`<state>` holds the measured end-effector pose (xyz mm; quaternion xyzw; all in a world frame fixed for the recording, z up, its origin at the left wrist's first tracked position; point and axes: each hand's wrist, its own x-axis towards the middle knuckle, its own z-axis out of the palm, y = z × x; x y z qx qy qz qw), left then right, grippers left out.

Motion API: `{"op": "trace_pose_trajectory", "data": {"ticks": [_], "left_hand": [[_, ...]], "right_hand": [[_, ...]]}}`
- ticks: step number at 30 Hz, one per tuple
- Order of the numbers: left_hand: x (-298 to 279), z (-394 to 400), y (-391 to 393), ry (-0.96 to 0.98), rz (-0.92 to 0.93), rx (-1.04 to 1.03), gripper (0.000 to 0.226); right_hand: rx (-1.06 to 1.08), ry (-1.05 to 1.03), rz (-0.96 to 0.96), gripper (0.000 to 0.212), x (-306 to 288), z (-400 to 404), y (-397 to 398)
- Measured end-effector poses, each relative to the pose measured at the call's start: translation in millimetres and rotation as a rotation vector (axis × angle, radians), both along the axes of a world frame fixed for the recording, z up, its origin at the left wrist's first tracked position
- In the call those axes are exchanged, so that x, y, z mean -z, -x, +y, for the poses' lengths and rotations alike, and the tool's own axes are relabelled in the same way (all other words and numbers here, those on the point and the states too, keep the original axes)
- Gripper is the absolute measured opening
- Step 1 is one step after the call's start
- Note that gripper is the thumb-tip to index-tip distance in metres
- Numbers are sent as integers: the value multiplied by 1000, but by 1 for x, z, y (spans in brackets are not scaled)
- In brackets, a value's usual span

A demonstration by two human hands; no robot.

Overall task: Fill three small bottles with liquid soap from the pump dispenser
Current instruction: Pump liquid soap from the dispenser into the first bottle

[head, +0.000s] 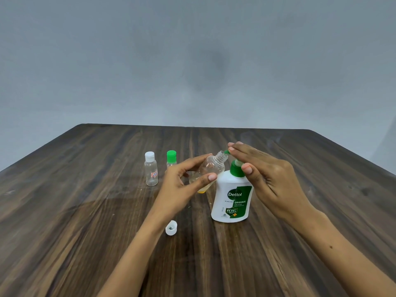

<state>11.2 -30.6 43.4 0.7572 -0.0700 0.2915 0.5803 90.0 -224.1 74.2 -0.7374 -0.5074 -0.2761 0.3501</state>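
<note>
My left hand (184, 179) grips a clear small bottle (211, 167), tilted with its open threaded neck up against the green nozzle of the pump dispenser (232, 200). A little yellow soap lies in the bottle's lower end. My right hand (263, 174) lies with straight fingers on top of the green pump head. The dispenser is white with a green label and stands upright. Behind my left hand stand a clear bottle with a white cap (151, 169) and another with a green cap (171, 158), partly hidden by my fingers.
A loose white cap (171, 227) lies on the dark wooden table (85, 211) in front of the dispenser, beside my left forearm. A grey wall rises behind the table's far edge.
</note>
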Motion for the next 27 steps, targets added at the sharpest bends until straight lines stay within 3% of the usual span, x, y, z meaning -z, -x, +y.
{"op": "trace_pose_trajectory", "data": {"ticks": [27], "left_hand": [[-1,-2,1,-7,1,-2,43]], "right_hand": [[7,-2,3,63,2,-1,2]]}}
